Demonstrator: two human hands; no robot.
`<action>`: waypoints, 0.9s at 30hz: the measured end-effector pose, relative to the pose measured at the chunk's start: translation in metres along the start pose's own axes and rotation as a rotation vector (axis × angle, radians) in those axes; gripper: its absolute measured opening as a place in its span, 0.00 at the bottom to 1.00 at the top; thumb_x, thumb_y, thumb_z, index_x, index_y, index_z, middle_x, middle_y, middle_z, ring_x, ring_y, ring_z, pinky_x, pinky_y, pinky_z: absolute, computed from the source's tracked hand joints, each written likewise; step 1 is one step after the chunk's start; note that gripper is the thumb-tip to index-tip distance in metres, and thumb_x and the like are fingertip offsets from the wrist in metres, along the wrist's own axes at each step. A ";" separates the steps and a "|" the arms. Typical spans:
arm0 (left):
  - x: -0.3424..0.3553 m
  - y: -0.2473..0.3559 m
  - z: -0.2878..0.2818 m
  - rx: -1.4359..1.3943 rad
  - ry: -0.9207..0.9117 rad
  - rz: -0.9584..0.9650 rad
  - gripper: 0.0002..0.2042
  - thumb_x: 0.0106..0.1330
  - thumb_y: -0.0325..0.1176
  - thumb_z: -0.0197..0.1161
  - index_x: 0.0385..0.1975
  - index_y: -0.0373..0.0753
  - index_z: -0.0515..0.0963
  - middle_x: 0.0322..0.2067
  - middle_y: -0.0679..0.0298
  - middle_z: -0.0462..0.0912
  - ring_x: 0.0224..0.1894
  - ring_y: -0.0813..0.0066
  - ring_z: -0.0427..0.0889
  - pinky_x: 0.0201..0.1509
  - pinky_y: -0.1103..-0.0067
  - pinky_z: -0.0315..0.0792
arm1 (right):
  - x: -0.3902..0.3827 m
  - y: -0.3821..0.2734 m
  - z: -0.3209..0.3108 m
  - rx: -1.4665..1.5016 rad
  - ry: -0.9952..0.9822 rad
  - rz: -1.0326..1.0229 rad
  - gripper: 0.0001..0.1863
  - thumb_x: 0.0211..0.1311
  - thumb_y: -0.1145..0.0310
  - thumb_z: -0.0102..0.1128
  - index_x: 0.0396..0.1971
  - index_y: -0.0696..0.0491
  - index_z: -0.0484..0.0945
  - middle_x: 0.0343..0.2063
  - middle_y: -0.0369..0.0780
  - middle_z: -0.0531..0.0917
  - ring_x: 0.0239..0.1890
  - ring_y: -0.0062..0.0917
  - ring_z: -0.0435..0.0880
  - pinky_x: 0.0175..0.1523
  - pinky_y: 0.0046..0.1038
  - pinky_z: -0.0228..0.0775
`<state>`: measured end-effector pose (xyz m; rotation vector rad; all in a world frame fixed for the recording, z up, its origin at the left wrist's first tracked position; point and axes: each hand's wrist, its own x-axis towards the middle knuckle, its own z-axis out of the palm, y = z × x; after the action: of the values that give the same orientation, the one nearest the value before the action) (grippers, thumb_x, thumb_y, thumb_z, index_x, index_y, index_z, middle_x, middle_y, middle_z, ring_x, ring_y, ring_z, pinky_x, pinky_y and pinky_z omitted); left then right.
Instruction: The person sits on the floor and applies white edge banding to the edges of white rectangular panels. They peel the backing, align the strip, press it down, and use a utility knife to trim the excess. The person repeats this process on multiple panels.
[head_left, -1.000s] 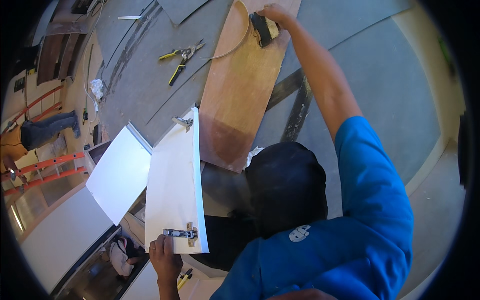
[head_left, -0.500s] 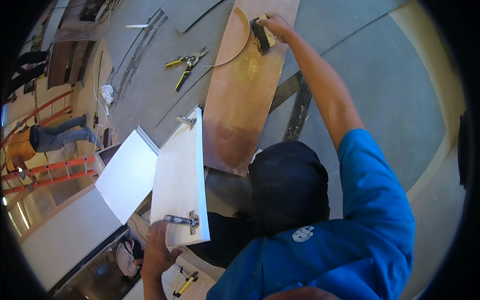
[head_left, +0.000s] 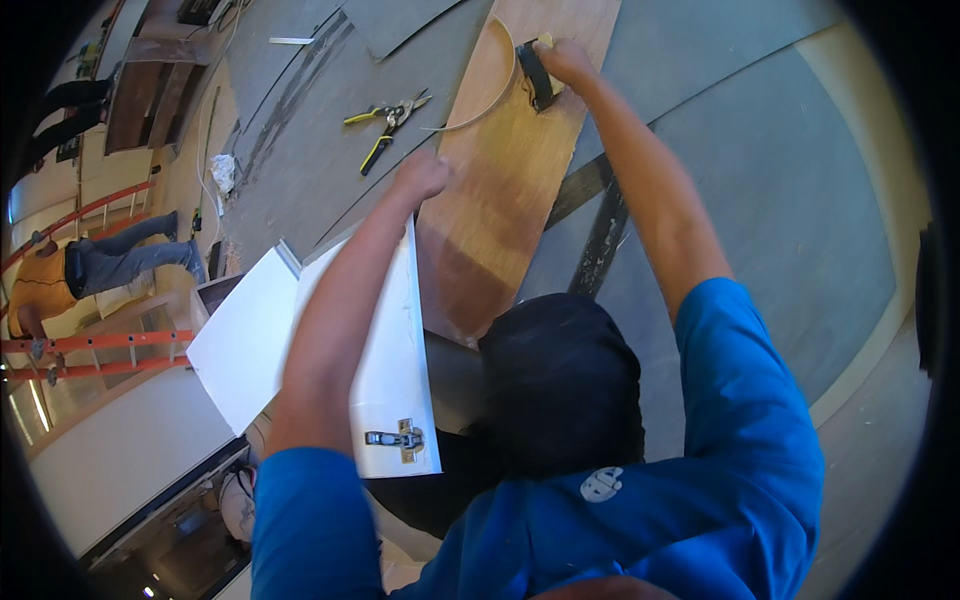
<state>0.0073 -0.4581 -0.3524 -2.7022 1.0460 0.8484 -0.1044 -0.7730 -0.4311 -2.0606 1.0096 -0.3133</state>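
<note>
My right hand is closed around a pale block with a black strip, near the far end of a long brown wood board. A thin curved edging strip arches over the board, close to the block. My left hand, fingers curled, is over the board's left edge; whatever it may hold is hidden. Below my left forearm lies a white door panel with a metal hinge, partly covered by the arm. Tin snips with yellow and black handles lie left of the board.
Grey sheets spread around the board, with dark crossed bars beside it. Another white panel stands at left. Beyond, a person in orange is near an orange ladder. A crumpled white wad lies farther off.
My left hand has let go of the white door panel's near end and reached forward to the wood board. My right hand still holds the block, nearly in place. The view has shifted slightly.
</note>
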 end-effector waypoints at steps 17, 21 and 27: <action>0.011 0.046 0.090 -0.126 0.436 -0.295 0.36 0.77 0.59 0.46 0.74 0.37 0.57 0.58 0.41 0.73 0.62 0.44 0.70 0.64 0.55 0.55 | -0.016 -0.069 -0.001 -0.358 -0.095 -0.079 0.20 0.66 0.56 0.54 0.42 0.55 0.89 0.45 0.48 0.89 0.50 0.43 0.87 0.53 0.43 0.79; 0.014 0.043 0.087 -0.194 0.432 -0.264 0.36 0.76 0.58 0.46 0.75 0.37 0.57 0.58 0.41 0.74 0.61 0.45 0.71 0.64 0.54 0.55 | -0.036 -0.084 -0.011 -0.521 -0.132 -0.143 0.16 0.61 0.62 0.56 0.39 0.54 0.89 0.42 0.48 0.89 0.47 0.44 0.88 0.51 0.44 0.80; 0.006 0.034 0.086 -0.183 0.415 -0.355 0.37 0.76 0.59 0.46 0.75 0.38 0.56 0.61 0.42 0.73 0.63 0.45 0.70 0.65 0.54 0.56 | -0.096 -0.008 -0.211 0.286 0.153 0.180 0.24 0.69 0.47 0.60 0.45 0.55 0.86 0.32 0.39 0.87 0.33 0.22 0.82 0.43 0.31 0.74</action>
<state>-0.0505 -0.4615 -0.4246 -3.1667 0.5257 0.3447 -0.2724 -0.8153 -0.2773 -1.6972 1.1611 -0.4972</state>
